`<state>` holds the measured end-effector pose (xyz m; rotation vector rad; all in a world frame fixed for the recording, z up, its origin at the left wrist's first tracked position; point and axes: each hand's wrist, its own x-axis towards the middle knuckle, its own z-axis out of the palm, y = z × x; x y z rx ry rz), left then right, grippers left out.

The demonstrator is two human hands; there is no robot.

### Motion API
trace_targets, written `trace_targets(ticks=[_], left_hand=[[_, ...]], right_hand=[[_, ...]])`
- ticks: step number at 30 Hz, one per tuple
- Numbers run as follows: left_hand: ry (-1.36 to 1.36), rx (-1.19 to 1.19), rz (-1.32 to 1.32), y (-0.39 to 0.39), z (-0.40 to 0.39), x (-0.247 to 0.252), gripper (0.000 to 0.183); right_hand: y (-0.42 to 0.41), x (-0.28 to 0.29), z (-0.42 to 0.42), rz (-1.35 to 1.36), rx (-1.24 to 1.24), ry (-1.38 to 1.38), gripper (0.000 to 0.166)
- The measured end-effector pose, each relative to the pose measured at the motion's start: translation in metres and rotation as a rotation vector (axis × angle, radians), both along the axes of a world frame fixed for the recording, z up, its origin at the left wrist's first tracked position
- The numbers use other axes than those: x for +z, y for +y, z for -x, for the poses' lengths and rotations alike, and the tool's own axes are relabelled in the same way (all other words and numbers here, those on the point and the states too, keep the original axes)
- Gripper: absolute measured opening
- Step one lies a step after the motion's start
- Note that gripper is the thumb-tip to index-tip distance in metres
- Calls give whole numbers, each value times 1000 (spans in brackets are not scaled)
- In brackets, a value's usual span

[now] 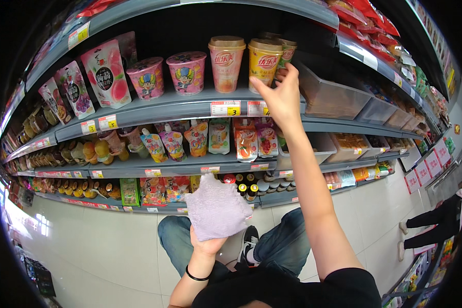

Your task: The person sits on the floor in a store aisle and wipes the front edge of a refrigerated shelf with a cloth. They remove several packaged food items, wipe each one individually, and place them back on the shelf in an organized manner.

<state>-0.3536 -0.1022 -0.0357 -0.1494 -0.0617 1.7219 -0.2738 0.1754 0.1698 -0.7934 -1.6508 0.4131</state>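
A pale lilac cloth [217,208] lies draped over my left hand [208,243], which supports it from below in front of the lower shelves; most of the fingers are hidden by it. My right hand [281,86] is raised to the upper shelf at a yellow lidded drink cup [262,63], thumb at its lower front and fingers at its right side. Whether the fingers press on the cup is not certain. Behind that cup stands a green cup [288,54]. To its left are a pink lidded drink cup [226,64] and two pink tubs with cartoon prints [185,73].
Fruit pouches [107,75] stand at the left of the upper shelf. Clear plastic bins [333,94] adjoin the cups on the right. Below, the middle shelf [231,168] holds spouted pouches and jars. Another person's legs [431,227] show at the far right.
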Motion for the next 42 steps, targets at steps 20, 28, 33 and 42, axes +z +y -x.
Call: trace_targets(ticks=[20,28,33,42], left_hand=[[1553,983,170,40,-33,129,96],[1147,416,-20,46,-23,102,87],[1059,207,-119,49,-21,94,94],[1076,167,-53,38,-26,107,89]], right_hand=[[-178,-109,-39,-391,47,-165,73],[-201,-111,-72,-9,231,-252,72],[-207,-110,-89,359,542,-124,75],[-202,-117,-118,1122,1087,333,71]])
